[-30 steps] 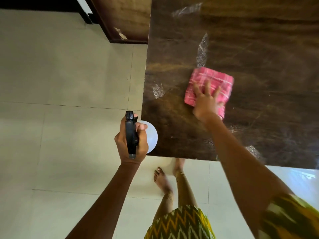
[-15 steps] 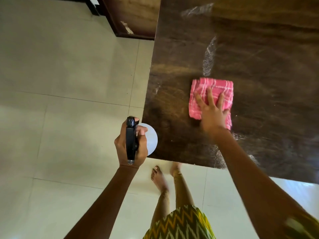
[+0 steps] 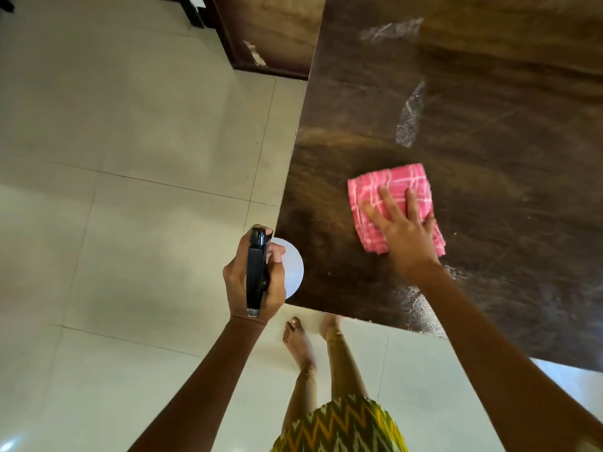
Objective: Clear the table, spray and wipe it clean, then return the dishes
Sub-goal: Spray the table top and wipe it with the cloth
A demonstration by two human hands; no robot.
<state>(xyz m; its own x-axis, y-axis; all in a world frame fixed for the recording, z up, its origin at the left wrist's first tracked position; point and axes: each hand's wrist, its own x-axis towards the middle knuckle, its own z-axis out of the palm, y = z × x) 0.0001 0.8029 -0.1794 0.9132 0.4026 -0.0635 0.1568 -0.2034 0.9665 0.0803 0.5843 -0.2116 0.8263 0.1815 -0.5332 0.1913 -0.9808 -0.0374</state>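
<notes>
We see a pale, glossy tiled floor (image 3: pixel 130 158) filling the left half of the frame, and a dark brown wooden table (image 3: pixel 489 109) taking the upper right, its corner reaching down to the lower middle. A brown wooden cabinet panel (image 3: pixel 270 31) stands at the top centre, beyond the table's left edge. At the bottom we make out a yellow and green zigzag-patterned garment (image 3: pixel 339 425) and bare feet (image 3: pixel 298 340) on the tiles. A folded pink checked cloth (image 3: pixel 391 184) lies flat on the table, right of centre, and the right hand (image 3: pixel 404 236) presses down on its near part with fingers straight and spread. The left hand (image 3: pixel 235 275), just off the table's left edge at mid-frame, is wrapped around a spray bottle with a black trigger head and round white body (image 3: pixel 256 272) (nozzle pointing up the frame). Whitish wet streaks (image 3: pixel 408 119) mark the tabletop above the cloth, with another patch near the front edge.
</notes>
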